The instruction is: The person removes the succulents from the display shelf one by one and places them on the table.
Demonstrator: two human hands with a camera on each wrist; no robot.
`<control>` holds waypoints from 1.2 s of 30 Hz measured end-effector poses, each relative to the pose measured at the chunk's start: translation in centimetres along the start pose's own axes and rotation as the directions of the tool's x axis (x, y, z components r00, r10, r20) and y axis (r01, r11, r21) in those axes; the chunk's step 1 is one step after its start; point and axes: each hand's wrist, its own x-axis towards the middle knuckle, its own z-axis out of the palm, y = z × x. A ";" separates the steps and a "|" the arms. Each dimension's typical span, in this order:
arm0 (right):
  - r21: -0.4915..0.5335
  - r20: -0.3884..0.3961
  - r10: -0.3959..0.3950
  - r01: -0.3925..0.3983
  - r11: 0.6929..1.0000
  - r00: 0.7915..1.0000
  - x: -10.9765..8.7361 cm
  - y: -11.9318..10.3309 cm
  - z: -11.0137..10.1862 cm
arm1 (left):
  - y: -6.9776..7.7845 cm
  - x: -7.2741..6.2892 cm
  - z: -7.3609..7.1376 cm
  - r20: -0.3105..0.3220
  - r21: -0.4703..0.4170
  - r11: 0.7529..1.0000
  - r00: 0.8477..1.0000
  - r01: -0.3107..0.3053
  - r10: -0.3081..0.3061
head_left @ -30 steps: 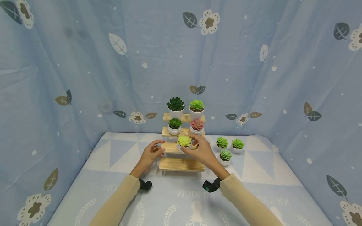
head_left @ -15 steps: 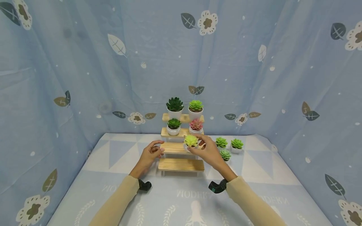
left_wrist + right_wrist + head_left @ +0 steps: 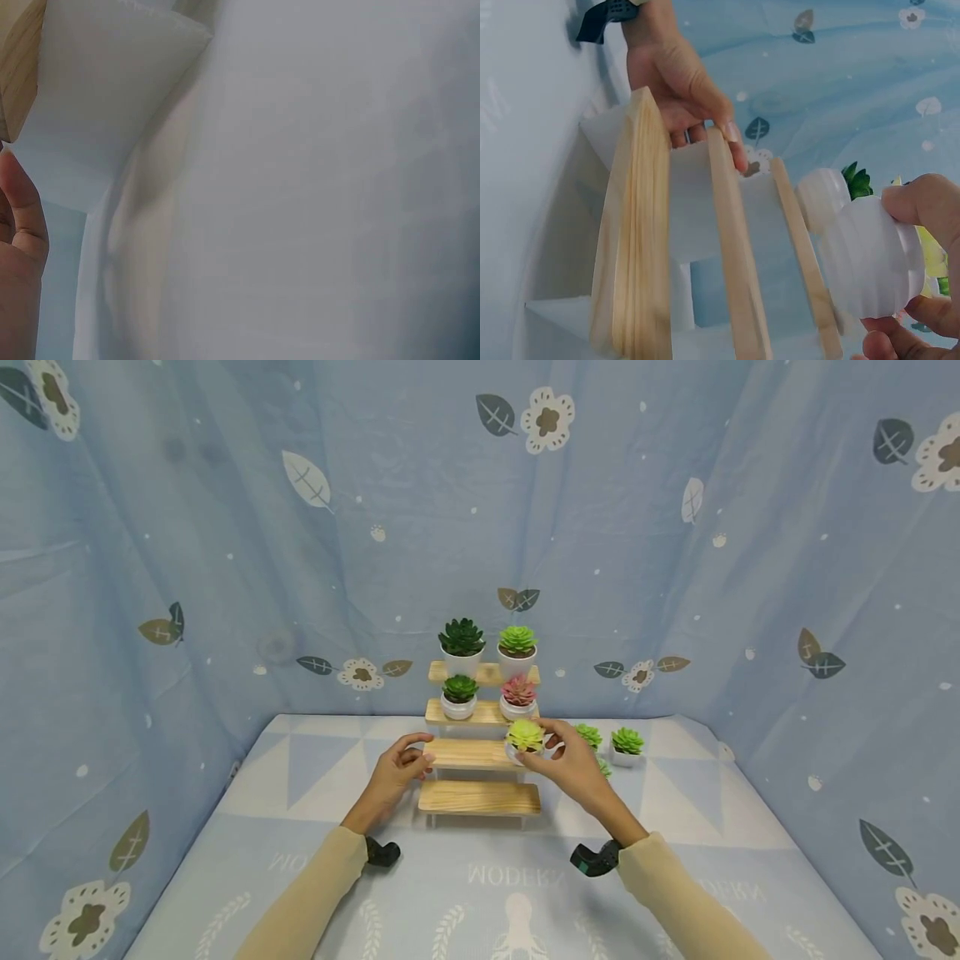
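Observation:
A tiered plant stand (image 3: 480,797) with wooden shelves stands upright on the table. My left hand (image 3: 396,770) pinches the left end of its second shelf from the bottom; in the right wrist view its thumb (image 3: 718,112) lies against that plank's edge. With thumb and fingers my right hand (image 3: 573,764) grips the white pot (image 3: 874,259) of a yellow-green succulent (image 3: 525,737). The pot is upright at that same shelf's right end; whether it touches the wood I cannot tell. In the left wrist view, the left fingers (image 3: 21,199) are beside a wooden shelf corner (image 3: 19,75).
Above, a dark green succulent (image 3: 461,639) and a bright green one (image 3: 517,642) stand on the top shelf. One tier down are a green succulent (image 3: 460,689) and a pink one (image 3: 518,692). Right of the stand sit several potted succulents (image 3: 627,743), partly behind my right hand.
My right hand has carried the yellow-green succulent rightward along the second shelf from the bottom, from near its middle to its right end. The left hand has stayed at the shelf's left end.

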 end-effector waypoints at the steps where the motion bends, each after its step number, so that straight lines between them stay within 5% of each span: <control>1: -0.002 -0.004 0.001 -0.001 1.000 1.000 0.0 0.1 -0.2 | 0.0 0.0 0.0 0.001 -0.001 1.000 1.000 0.000 0.000; 36: 0.007 -0.086 0.131 -0.131 0.991 0.988 -2.5 4.9 -4.3 | -0.1 0.1 0.0 0.004 -0.012 1.000 1.000 -0.010 0.010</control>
